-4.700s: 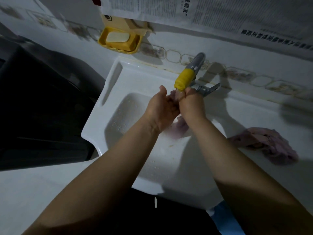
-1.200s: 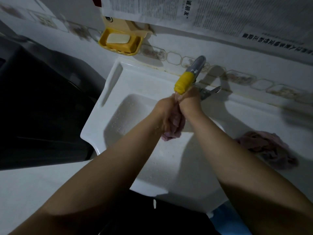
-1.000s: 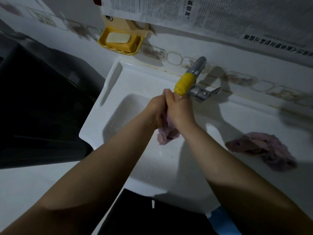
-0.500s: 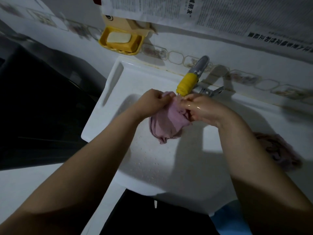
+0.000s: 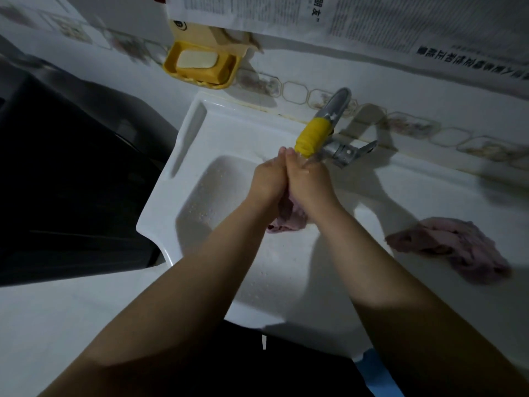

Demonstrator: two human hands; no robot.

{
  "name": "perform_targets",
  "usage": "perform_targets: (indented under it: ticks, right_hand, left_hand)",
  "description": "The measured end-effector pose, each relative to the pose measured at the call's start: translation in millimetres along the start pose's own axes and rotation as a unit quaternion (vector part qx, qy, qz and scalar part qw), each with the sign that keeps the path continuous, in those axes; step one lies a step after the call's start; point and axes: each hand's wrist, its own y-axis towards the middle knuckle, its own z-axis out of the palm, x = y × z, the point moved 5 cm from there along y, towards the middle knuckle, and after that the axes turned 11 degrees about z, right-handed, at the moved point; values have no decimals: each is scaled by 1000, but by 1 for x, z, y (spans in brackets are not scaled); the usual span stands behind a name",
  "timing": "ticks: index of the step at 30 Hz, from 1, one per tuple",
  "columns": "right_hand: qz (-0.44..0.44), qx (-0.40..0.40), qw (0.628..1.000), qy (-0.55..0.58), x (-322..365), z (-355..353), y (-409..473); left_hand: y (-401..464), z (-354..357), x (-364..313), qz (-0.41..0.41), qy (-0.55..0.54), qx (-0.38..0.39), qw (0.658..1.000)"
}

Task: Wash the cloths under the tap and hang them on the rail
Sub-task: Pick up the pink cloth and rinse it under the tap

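Observation:
Over the white sink (image 5: 200,196), my left hand (image 5: 267,181) and my right hand (image 5: 307,181) are pressed together, squeezing a pink cloth (image 5: 286,222) between them. Only the cloth's lower end shows below the palms. The hands sit right under the tap (image 5: 323,130), whose spout has a yellow tip. A second pink cloth (image 5: 452,247) lies crumpled on the counter to the right of the basin. No rail is in view.
A yellow soap dish (image 5: 200,65) with a white bar hangs on the wall at the back left. Newspaper (image 5: 372,21) covers the wall above the tiles. A dark appliance (image 5: 65,181) stands left of the sink. The tap's lever (image 5: 352,151) points right.
Half a second ago the hands were apart with the cloth spread between them. They have closed together again, bunching the cloth under the tap.

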Motion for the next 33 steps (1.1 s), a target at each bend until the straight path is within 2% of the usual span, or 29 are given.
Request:
perform_targets:
  ticks: [3, 6, 7, 8, 11, 16, 19, 22, 25, 27, 31, 33]
  right_hand:
    - [56, -4, 998, 0, -2, -9, 19]
    - [-24, 81, 995, -51, -4, 8, -1]
    - [-43, 75, 993, -82, -5, 11, -3]
    - [-25, 61, 994, -87, -5, 7, -3]
    - [33, 34, 998, -40, 1, -9, 10]
    - [-74, 5, 996, -53, 10, 0, -22]
    - [-15, -19, 997, -67, -2, -9, -1]
    - [8, -10, 1000, 8, -9, -24, 15]
    - [12, 6, 994, 105, -13, -36, 13]
    - [-9, 11, 992, 126, -13, -43, 12]
    - [-42, 23, 995, 90, -8, -33, -6]
    - [-98, 27, 995, 8, -1, -15, -23]
  left_hand:
    - [-7, 6, -2, 26, 34, 2, 999]
    - [-2, -4, -4, 12, 70, -15, 997]
    - [-3, -6, -4, 11, 53, -21, 998]
    - [-6, -6, -4, 7, 26, -29, 999]
    - [-17, 6, 2, 9, 9, -10, 1000]
    - [-7, -9, -12, 15, 23, -58, 998]
    - [-19, 0, -5, 3, 0, -3, 1000]
    - [-27, 5, 0, 32, -7, 54, 998]
    - [-21, -13, 6, 38, -9, 31, 999]
    - [-20, -23, 14, 32, -4, 25, 999]
    - [-18, -24, 13, 8, -66, -19, 998]
    - [-16, -18, 11, -15, -106, -54, 993]
